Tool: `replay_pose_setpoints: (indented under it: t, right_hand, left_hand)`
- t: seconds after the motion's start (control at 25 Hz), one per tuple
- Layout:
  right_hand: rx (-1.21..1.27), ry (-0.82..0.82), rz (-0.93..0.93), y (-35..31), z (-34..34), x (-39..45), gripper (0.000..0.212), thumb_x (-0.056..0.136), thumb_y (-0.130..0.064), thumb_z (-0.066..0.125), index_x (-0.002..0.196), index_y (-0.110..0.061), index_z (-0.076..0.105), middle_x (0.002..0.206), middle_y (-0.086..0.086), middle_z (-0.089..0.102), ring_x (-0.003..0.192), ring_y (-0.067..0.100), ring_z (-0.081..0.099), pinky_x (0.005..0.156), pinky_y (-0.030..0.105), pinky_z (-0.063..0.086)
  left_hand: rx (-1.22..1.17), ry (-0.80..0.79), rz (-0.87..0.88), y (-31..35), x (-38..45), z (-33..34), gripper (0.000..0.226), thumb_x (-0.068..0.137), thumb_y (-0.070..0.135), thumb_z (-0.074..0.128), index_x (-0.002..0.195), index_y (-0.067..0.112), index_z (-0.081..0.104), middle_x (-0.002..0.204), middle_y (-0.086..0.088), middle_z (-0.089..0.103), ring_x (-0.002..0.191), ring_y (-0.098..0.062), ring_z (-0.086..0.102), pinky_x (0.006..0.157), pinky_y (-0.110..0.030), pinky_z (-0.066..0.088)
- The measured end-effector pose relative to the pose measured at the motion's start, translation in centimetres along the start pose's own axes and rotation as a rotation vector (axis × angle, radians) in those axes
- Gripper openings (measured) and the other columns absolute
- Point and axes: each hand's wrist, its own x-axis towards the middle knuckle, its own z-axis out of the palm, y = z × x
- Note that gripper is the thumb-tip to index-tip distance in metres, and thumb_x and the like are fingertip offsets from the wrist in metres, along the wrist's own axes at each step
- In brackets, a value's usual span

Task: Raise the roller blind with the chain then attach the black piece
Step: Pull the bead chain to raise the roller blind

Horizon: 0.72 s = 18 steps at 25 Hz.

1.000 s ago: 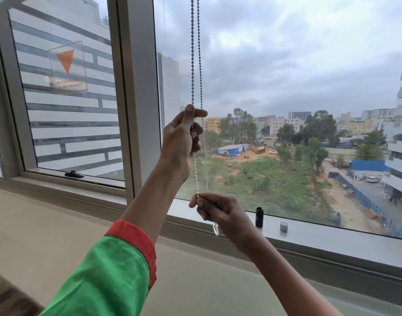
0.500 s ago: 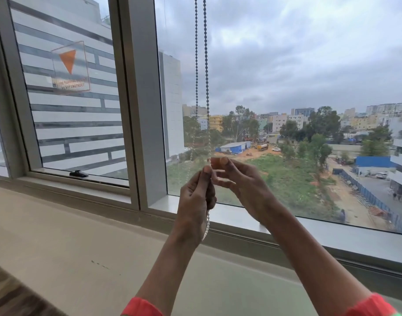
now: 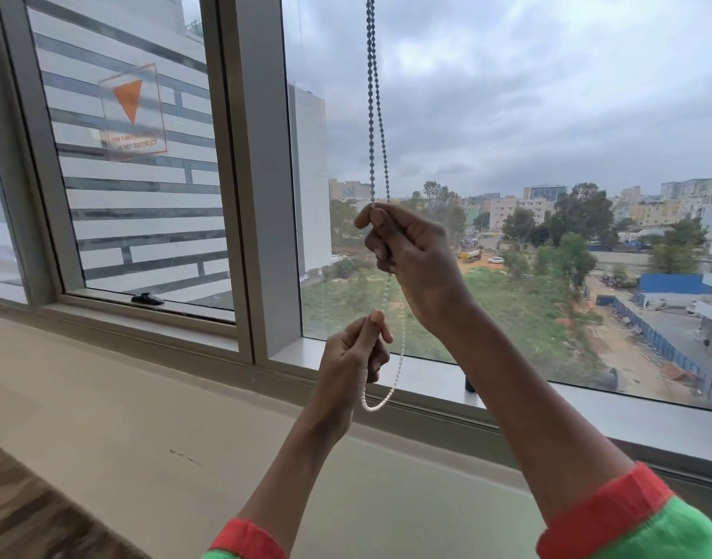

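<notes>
Head view: beside the window frame [image 3: 261, 195], the bead chain [image 3: 373, 115] hangs. Right hand [image 3: 410, 256] pinches it higher; left hand [image 3: 354, 357] grips its bottom loop. Black piece [image 3: 470, 384] stands on the sill, mostly hidden by the right forearm.

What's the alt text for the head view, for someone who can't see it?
Two bare hands hold a roller blind's bead chain before a window: the right hand pinches it higher, the left hand lower, the loop's bottom hanging beside it. A small black piece stands on the sill, partly hidden behind the right forearm.
</notes>
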Motion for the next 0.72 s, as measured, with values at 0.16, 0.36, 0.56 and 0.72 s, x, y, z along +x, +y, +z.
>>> replay_pose_setpoints:
  t: [0.16, 0.36, 0.56, 0.72]
  right_hand:
    - [-0.016, -0.025, -0.013, 1.0, -0.3, -1.3, 0.024, 0.095, -0.009, 0.046, 0.081, -0.016, 0.065, 0.056, 0.002, 0.037, 0.053, 0.013, 0.029, 0.049, 0.023, 0.022]
    - [0.054, -0.061, 0.022, 2.5, -0.4, -3.2, 0.022, 0.095, -0.004, 0.045, 0.083, -0.007, 0.063, 0.050, -0.014, 0.047, 0.048, 0.001, 0.036, 0.047, 0.010, 0.032]
    - [0.005, -0.089, 0.092, 4.3, -0.7, -5.7, 0.025, 0.095, -0.005, 0.045, 0.078, -0.012, 0.062, 0.054, -0.004, 0.037, 0.051, 0.008, 0.030, 0.050, 0.021, 0.024]
    - [-0.020, -0.114, 0.107, 5.2, -1.1, -6.8, 0.028, 0.095, -0.007, 0.047, 0.076, -0.019, 0.064, 0.053, -0.007, 0.038, 0.052, 0.008, 0.031, 0.050, 0.018, 0.025]
  left_hand:
    - [0.084, -0.001, -0.033, 0.6, 1.3, -1.3, 0.039, 0.097, 0.033, 0.043, 0.083, 0.011, 0.071, 0.069, -0.003, 0.074, 0.066, -0.012, 0.067, 0.063, -0.021, 0.052]
    - [0.058, 0.069, 0.072, 5.1, 4.2, -0.9, 0.037, 0.098, 0.038, 0.037, 0.103, 0.020, 0.069, 0.098, -0.001, 0.074, 0.092, -0.012, 0.070, 0.082, -0.029, 0.053]
    - [-0.086, 0.010, 0.219, 10.5, 6.2, 0.7, 0.033, 0.097, 0.037, 0.041, 0.108, 0.016, 0.063, 0.088, -0.004, 0.071, 0.078, -0.015, 0.070, 0.072, -0.028, 0.056]
    - [-0.101, 0.067, 0.258, 11.6, 6.6, 2.0, 0.026, 0.097, 0.031, 0.046, 0.096, 0.017, 0.068, 0.055, 0.008, 0.052, 0.046, -0.006, 0.039, 0.046, -0.019, 0.030]
